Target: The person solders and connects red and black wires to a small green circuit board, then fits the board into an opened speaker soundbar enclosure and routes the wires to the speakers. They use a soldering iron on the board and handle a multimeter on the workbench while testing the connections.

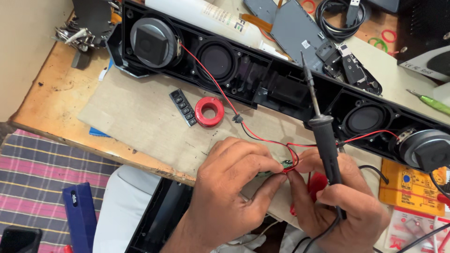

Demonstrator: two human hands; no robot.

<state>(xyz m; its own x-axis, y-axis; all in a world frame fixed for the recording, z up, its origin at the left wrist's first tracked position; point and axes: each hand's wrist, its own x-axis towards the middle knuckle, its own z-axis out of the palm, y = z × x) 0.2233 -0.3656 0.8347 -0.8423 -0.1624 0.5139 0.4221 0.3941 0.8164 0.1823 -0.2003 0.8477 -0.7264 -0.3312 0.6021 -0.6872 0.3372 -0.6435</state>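
Small green circuit board (pixel 286 164), light, fragile, edge-held: pinched by left hand (pixel 225 187); black soldering iron (pixel 323 136) gripped by right hand (pixel 337 201), below long black speaker housing (pixel 281 89)

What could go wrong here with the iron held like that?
1. The right hand grips the soldering iron while also pinching at the small green board; its tip could swing into the open speaker bar.
2. The red and black wires run taut-looking to the board; a tug might tear a joint.
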